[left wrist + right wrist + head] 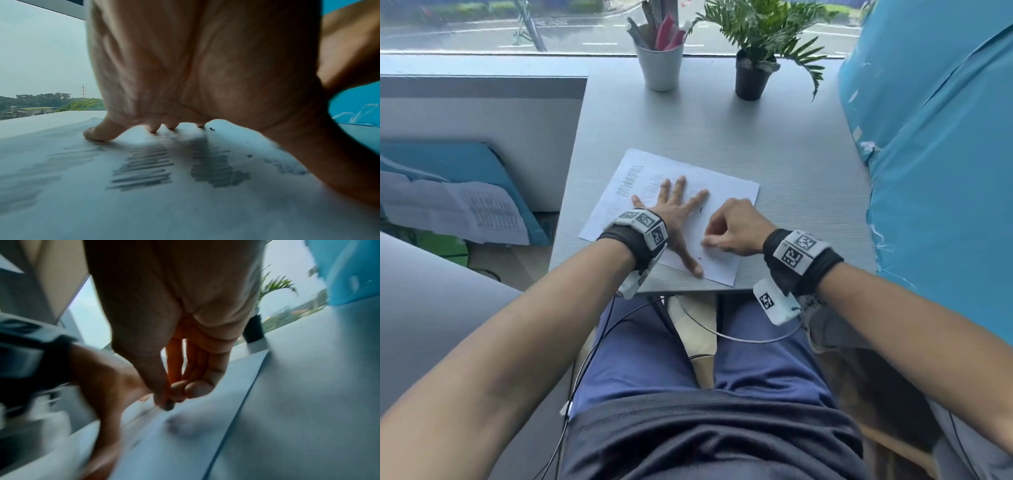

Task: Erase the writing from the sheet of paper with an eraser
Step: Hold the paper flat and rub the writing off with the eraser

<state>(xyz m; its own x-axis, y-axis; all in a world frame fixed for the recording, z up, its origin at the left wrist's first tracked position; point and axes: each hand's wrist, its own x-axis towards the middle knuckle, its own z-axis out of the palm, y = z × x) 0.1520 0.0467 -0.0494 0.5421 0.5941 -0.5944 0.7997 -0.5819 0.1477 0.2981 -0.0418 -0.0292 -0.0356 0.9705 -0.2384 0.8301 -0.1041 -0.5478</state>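
One thin white sheet of paper [726, 192] lies skewed on the matte grey table [774, 144], near its front edge, printed with smudged grey blocks of writing [144, 165]. My left hand [674, 212] lies flat on it, all five fingers splayed and straight. My right hand [736, 228] curls into a pinch, thumb and fingertips gripping one small, dark-tipped eraser [169, 406] against the sheet's nearer part.

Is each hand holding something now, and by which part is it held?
The right hand pinches a small eraser by its upper part between thumb and fingertips; only its dark tip shows. The left hand holds nothing: it presses flat on the sheet of paper.
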